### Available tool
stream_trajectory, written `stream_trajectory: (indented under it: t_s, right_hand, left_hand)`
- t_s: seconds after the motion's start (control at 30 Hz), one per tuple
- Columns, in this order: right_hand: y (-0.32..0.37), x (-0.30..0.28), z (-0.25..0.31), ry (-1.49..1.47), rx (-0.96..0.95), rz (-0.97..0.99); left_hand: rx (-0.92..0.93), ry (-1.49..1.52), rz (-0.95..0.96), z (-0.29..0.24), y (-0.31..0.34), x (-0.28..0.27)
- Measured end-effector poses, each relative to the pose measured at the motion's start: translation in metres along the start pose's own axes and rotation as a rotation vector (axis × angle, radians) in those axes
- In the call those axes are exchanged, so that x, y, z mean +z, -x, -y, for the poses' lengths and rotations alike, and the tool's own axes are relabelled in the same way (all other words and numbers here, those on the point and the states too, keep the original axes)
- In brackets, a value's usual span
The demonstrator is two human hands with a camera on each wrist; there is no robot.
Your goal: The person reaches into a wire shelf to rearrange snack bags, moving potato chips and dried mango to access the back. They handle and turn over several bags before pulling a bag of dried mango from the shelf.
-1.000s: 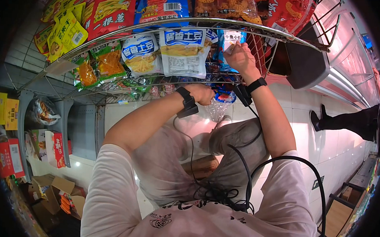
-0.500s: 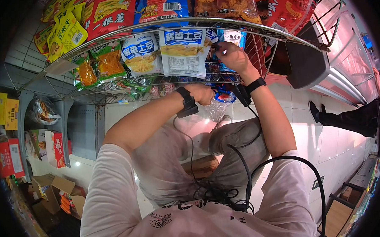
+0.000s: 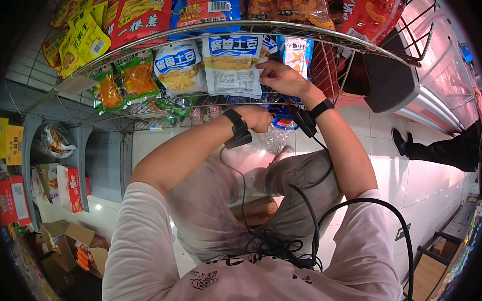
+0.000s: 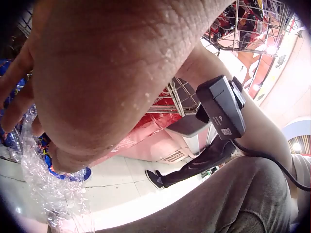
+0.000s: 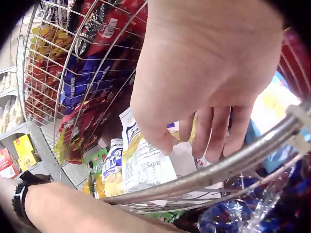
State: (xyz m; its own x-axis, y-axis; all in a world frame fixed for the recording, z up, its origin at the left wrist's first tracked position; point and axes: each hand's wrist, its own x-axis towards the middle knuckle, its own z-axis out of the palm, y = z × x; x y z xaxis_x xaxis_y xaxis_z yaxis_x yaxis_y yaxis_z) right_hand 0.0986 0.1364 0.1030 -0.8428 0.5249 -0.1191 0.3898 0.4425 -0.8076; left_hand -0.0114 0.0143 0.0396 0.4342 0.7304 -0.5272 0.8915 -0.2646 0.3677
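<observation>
Head view: the right hand [image 3: 284,78], thumb and fingers apart, has shifted from blue packet [image 3: 297,53] to white pouch [image 3: 231,69], upper centre, likely its new focus; left wrist: the left hand [image 4: 102,92] (upper left) grips a clear bag [image 4: 53,194]; right wrist: white pouch, lower centre

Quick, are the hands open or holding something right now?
Left hand: holding a clear plastic bag.
Right hand: open, at the edge of a white snack packet.
</observation>
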Motion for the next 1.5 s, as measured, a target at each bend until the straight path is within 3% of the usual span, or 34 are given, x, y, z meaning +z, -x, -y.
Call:
stream_trajectory:
  t_s: [0.3, 0.47, 0.7, 0.87, 1.07, 1.5]
  right_hand:
    - [0.005, 0.007, 0.013, 0.102, -0.028, -0.028]
    - [0.002, 0.011, 0.002, 0.153, -0.195, -0.122]
    - [0.002, 0.010, 0.004, 0.165, -0.230, -0.142]
    - [0.003, 0.006, 0.010, -0.032, -0.072, -0.048]
    - [0.000, 0.006, 0.001, -0.044, -0.054, -0.051]
    - [-0.004, 0.005, -0.003, -0.170, 0.124, -0.018]
  left_hand:
    - [-0.031, -0.004, -0.001, 0.001, -0.003, 0.002]
    - [-0.031, -0.011, 0.014, 0.001, -0.005, 0.002]
    - [-0.025, 0.010, 0.001, 0.000, -0.003, 0.001]
    - [-0.010, -0.004, 0.012, -0.002, 0.001, -0.003]
    - [0.013, 0.025, -0.054, 0.001, 0.001, 0.001]
    - [-0.018, 0.012, -0.015, 0.001, 0.000, 0.000]
